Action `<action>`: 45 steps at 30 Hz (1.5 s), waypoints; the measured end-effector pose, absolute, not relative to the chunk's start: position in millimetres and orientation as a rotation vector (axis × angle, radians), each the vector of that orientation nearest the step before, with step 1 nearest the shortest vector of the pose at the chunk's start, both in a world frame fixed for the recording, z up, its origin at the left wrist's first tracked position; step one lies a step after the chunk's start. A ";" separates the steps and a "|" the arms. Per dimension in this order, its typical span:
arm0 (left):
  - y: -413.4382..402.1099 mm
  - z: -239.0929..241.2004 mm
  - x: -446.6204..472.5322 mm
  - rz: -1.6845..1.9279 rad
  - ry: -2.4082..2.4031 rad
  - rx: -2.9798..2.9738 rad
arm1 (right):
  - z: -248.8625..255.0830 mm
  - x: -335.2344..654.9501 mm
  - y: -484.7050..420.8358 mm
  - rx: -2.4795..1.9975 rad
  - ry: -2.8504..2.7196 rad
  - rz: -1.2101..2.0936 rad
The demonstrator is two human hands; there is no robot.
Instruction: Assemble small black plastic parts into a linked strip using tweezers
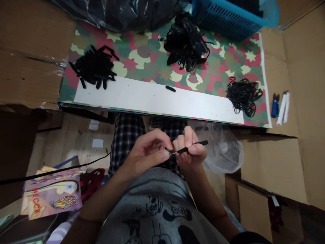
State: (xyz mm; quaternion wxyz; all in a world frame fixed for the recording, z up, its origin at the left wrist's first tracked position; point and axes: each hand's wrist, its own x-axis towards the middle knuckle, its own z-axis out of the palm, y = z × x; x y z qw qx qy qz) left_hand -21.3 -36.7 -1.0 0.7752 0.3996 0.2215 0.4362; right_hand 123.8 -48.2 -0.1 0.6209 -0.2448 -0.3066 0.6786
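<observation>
My left hand point(147, 152) is closed, pinching a small black piece point(168, 153) between thumb and fingers, close above my lap. My right hand point(189, 149) is closed round a thin black-handled tool point(195, 145), whose metal tip touches the black piece. Both hands meet just below the table's front edge. On the table lie a heap of short black strips point(93, 67) at the left, a tangled pile of black parts point(186, 42) at the back middle, and a bunch of black loops point(242, 95) at the right. One single black piece point(170, 88) rests on the white strip point(142, 98).
A patterned cloth point(142, 57) covers the table. A blue plastic basket point(228, 17) and a black plastic bag point(122, 13) stand at the back. A blue clipper point(275, 105) and white sticks point(283, 108) lie at the right on cardboard. A clear plastic bag point(223, 149) hangs by my right knee.
</observation>
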 end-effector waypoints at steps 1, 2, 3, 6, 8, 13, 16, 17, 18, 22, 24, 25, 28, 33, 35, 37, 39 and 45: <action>-37.0 -1.5 -21.3 0.937 0.466 0.858 | -0.4 123.5 -48.4 -0.553 -0.690 1.570; -37.3 -1.9 -21.1 0.930 0.456 0.850 | -0.7 123.1 -48.7 -0.549 -0.666 1.586; -37.6 -2.2 -20.8 0.928 0.449 0.840 | -0.9 122.6 -49.1 -0.547 -0.637 1.603; -39.0 -1.9 -19.2 0.927 0.456 0.804 | -1.6 120.8 -49.8 -0.543 -0.561 1.641; -40.0 -0.9 -18.0 0.914 0.451 0.785 | -2.2 119.7 -49.6 -0.527 -0.552 1.653; -41.2 1.5 -16.4 0.910 0.465 0.796 | -3.3 118.1 -46.8 -0.484 -0.594 1.632; -41.3 1.7 -16.2 0.923 0.506 0.822 | -3.5 117.8 -43.7 -0.465 -0.626 1.612; -41.3 1.4 -16.0 0.928 0.513 0.831 | -3.8 117.9 -42.6 -0.464 -0.635 1.604; -41.2 1.1 -15.8 0.937 0.523 0.843 | -4.3 118.4 -41.6 -0.463 -0.647 1.591; -40.3 0.4 -14.9 1.036 0.565 0.946 | -5.9 126.4 -43.2 -0.545 -0.748 1.459; -39.5 1.3 -15.2 1.115 0.610 1.023 | -3.8 134.3 -48.8 -0.703 -0.835 1.318; -39.1 1.9 -15.6 1.154 0.635 1.064 | -1.4 138.6 -52.5 -0.825 -0.918 1.244; -38.5 3.7 -17.8 1.241 0.697 1.197 | 9.9 149.6 -61.7 -1.131 -1.384 1.043; -39.7 2.5 -20.3 1.287 0.734 1.360 | 21.6 151.0 -61.4 -1.072 -1.706 0.827; -40.4 0.8 -20.0 1.287 0.747 1.390 | 20.6 148.7 -58.8 -1.093 -1.704 0.817; -41.0 -0.8 -19.7 1.287 0.757 1.427 | 18.7 147.1 -57.0 -1.088 -1.704 0.821; -41.1 -1.4 -20.3 1.281 0.770 1.480 | 18.0 146.5 -56.4 -1.075 -1.692 0.819; -35.4 9.5 -30.0 1.143 0.785 1.610 | 24.4 149.5 -55.5 -1.085 -1.799 0.755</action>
